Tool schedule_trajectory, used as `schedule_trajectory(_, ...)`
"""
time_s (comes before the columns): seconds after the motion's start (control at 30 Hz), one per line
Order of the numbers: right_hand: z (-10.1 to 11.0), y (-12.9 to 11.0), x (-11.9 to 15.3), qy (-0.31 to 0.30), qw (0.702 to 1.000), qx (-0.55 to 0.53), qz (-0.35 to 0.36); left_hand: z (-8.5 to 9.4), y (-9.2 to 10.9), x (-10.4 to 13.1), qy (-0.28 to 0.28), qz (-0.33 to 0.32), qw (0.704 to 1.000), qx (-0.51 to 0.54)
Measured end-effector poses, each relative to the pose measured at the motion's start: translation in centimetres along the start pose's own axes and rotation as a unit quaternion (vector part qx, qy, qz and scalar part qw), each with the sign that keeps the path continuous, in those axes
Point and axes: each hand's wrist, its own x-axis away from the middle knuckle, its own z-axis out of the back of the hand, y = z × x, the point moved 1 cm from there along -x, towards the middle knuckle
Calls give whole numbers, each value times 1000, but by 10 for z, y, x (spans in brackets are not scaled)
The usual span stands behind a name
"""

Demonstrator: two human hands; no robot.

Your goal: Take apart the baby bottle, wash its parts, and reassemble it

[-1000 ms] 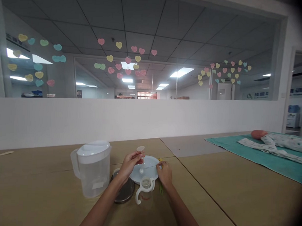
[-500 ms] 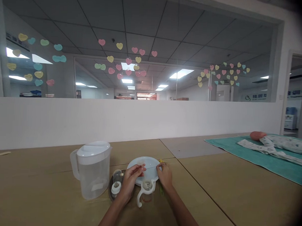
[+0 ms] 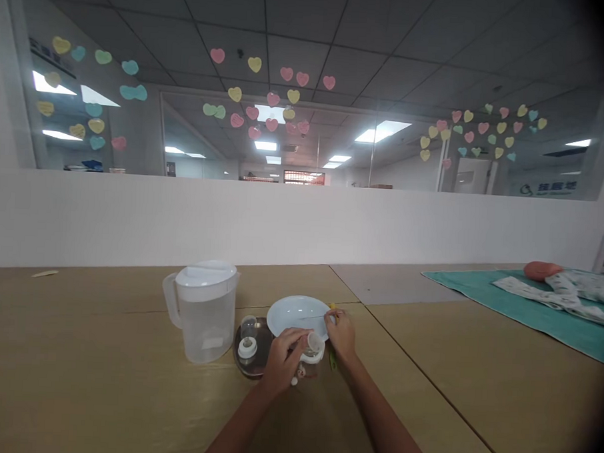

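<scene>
A small clear cup (image 3: pixel 315 341) is pinched in my left hand (image 3: pixel 285 359), tilted over the mouth of a glass bottle (image 3: pixel 312 358) with a white handle. My right hand (image 3: pixel 341 332) is closed on a thin rod (image 3: pixel 312 318), which lies over the white bowl (image 3: pixel 288 309). Left of my left hand, a metal tray (image 3: pixel 260 348) bears a white ring with a teat (image 3: pixel 247 348) and a clear cap (image 3: pixel 248 326). Part of a green and yellow item (image 3: pixel 332 359) shows under my right wrist.
A lidded clear pitcher (image 3: pixel 208 322) stands left of the tray. At the right, a teal towel (image 3: pixel 528 316) bears a doll (image 3: pixel 543 271) and patterned cloth. A flat wooden piece (image 3: pixel 45 273) lies far left. A white wall (image 3: pixel 282 225) rises behind the table.
My left hand has moved from over the bowl to the bottle's mouth, with the cup now tilted. My right hand stays at the bowl's right edge. The camera view has shifted.
</scene>
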Motion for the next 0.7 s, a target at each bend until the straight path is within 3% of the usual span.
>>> schedule_trajectory(0.13,-1,3,1,1,999,-25,-22,2,-5,2,29,-13,998,-46)
schedule_trajectory(0.2,-1,5,1,0,999,-40,-38,11,-9,1,65,-40,986,-149)
schedule_trajectory(0.27,-1,6,2,2,997,-56,-61,24,-14,-1,97,-54,953,-280)
schedule_trajectory(0.37,0,6,2,8,991,-93,-99,44,-23,-2,125,20,906,-404)
schedule_trajectory(0.5,-1,10,1,27,982,-134,-134,61,-39,2,109,169,867,-457)
schedule_trajectory(0.6,-4,16,-1,53,975,-155,-149,64,-50,4,72,227,857,-456)
schedule_trajectory(0.7,-3,21,-2,74,972,-156,-160,64,-54,5,56,228,862,-449)
